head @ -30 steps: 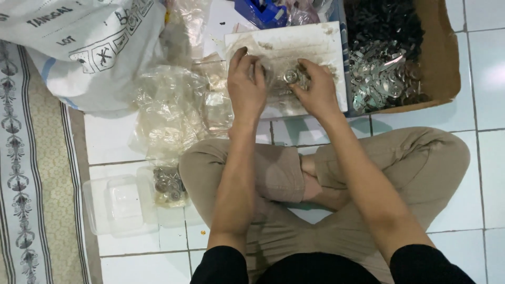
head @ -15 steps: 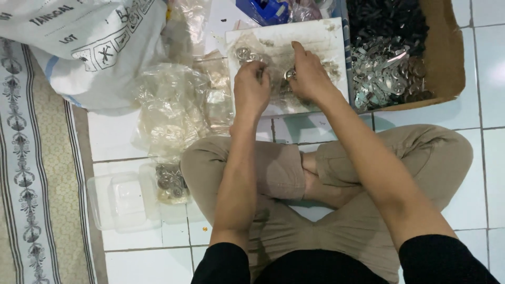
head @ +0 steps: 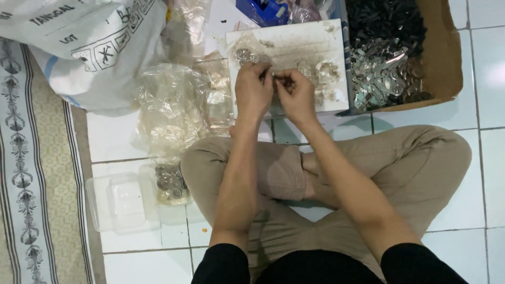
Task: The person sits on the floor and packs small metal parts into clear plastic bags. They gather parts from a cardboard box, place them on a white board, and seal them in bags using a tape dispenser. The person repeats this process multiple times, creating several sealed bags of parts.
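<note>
The person sat cross-legged on the white tiled floor, both hands raised over a stained white board. The left hand and right hand met fingertip to fingertip, pinching a small metal piece between them; it was too small to tell its shape, though it looked like a ring or clip. More small metal pieces lay on the board just beyond the left hand. To the right stood a cardboard box filled with shiny metal parts. Crumpled clear plastic bags lay left of the board, and a clear plastic container sat near the left knee.
</note>
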